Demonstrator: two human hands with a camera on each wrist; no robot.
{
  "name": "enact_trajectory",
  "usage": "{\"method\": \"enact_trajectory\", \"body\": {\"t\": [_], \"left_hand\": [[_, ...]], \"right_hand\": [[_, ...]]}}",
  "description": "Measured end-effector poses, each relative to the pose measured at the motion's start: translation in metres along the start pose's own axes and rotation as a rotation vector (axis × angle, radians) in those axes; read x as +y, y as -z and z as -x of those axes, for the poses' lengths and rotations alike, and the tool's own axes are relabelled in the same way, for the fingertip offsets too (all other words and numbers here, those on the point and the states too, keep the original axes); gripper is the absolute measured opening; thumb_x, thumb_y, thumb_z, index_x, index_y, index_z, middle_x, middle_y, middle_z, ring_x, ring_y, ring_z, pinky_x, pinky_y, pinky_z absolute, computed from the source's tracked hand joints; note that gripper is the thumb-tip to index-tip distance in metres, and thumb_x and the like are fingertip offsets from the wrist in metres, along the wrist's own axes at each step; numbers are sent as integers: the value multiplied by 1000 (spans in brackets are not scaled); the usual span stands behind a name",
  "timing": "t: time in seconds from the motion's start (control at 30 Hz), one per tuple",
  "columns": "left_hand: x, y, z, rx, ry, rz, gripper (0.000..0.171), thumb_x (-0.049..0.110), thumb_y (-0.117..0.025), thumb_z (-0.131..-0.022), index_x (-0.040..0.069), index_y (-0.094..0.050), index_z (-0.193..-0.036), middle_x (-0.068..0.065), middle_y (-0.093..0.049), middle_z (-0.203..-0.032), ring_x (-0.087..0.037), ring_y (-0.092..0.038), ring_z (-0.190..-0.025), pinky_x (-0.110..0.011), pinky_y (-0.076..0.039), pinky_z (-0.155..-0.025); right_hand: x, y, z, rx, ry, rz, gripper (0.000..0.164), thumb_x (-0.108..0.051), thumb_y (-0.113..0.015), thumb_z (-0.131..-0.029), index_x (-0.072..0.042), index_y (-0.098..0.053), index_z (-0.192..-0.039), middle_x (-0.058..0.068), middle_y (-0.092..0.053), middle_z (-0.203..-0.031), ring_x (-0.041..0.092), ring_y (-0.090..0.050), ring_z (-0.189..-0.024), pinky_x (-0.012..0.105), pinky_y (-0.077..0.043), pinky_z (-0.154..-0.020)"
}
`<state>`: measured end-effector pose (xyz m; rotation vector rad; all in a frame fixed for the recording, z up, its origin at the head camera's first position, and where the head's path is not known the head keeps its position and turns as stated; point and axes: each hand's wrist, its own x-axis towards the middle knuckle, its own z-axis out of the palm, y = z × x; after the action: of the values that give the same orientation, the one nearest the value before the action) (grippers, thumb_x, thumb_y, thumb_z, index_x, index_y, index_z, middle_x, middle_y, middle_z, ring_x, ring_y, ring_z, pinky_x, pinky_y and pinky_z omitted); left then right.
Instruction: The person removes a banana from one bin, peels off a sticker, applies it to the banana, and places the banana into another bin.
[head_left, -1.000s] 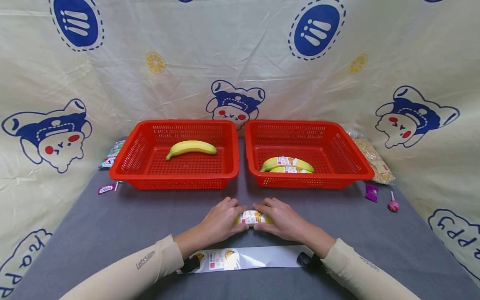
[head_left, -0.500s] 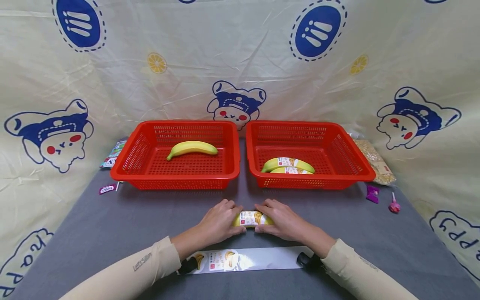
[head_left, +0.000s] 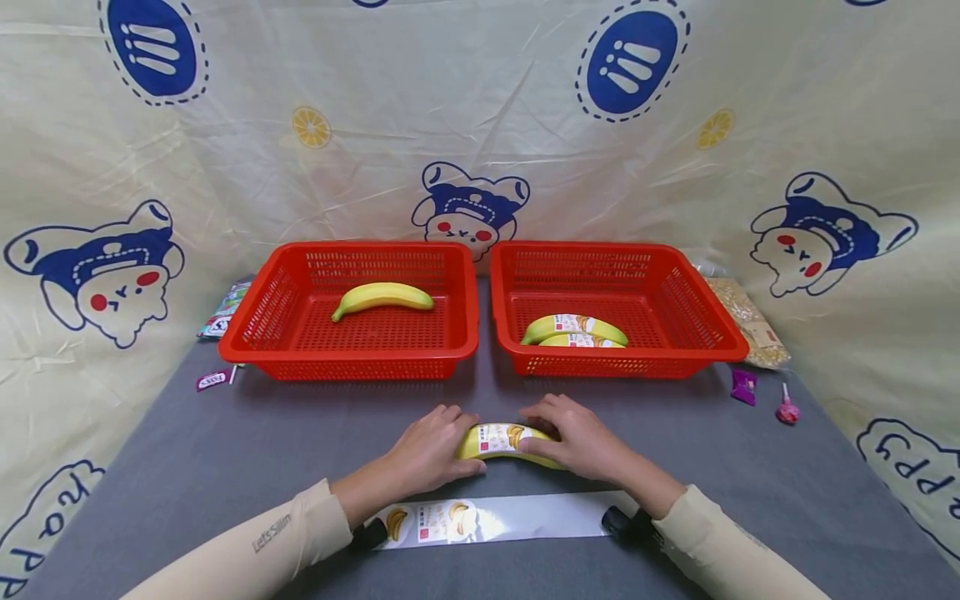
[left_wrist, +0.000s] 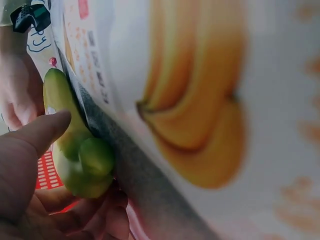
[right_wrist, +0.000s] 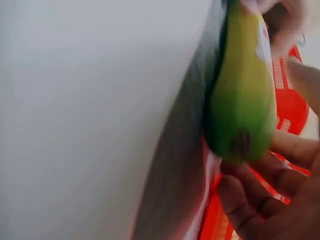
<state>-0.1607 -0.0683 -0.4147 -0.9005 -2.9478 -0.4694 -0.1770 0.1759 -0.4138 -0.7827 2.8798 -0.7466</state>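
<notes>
A yellow banana (head_left: 491, 443) with a white printed label (head_left: 498, 437) lies crosswise on the cloth in the head view. My left hand (head_left: 429, 450) holds its left end, thumb on the near side and fingers on the far side. In the left wrist view the thumb (left_wrist: 52, 127) lies over the banana (left_wrist: 82, 145). My right hand (head_left: 577, 440) is at the other end, its grip loosened and fingers lifted off. The right wrist view has its thumb (right_wrist: 306, 80) standing apart from the banana (right_wrist: 242, 100), with fingertips right beside the greenish tip.
Nearer me lies a glossy label strip (head_left: 525, 515) with banana pictures. Behind, a left red basket (head_left: 360, 354) holds one plain banana (head_left: 382, 297); a right red basket (head_left: 622, 360) holds two labelled bananas (head_left: 573, 327). Candies and a bag of grain (head_left: 746, 321) lie beside the baskets.
The hands have moved apart; the right hand has loosened and slid right, lifting its fingers. More of the banana shows, its right end now tilted toward me.
</notes>
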Motion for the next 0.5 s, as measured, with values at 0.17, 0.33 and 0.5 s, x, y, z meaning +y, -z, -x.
{"method": "enact_trajectory", "body": {"t": [0.17,0.33,0.5], "left_hand": [[-5,-2,7,6,83,166,56,39,-76,-74,13,-59,-121,0,-61,-105,-13,-51,-91,-29,-42,-74],[-7,-2,11,19,118,248,48,35,-76,-75,16,-60,-117,4,-58,-98,-11,-49,-89,-26,-39,-73],[-6,-1,14,21,126,258,47,33,-76,-76,17,-60,-116,4,-58,-99,-11,-50,-90,-27,-40,-73]], "right_hand": [[21,13,7,101,-205,-355,41,-36,-64,-88,-9,-62,-119,6,-65,-100,16,-57,-83,24,-48,-71],[43,32,11,216,-430,-734,55,-44,-53,-93,1,-53,-125,12,-65,-103,17,-61,-84,25,-53,-75],[60,50,15,332,-495,-1060,55,-46,-51,-93,2,-54,-120,-4,-68,-89,8,-62,-77,22,-53,-75]]}}
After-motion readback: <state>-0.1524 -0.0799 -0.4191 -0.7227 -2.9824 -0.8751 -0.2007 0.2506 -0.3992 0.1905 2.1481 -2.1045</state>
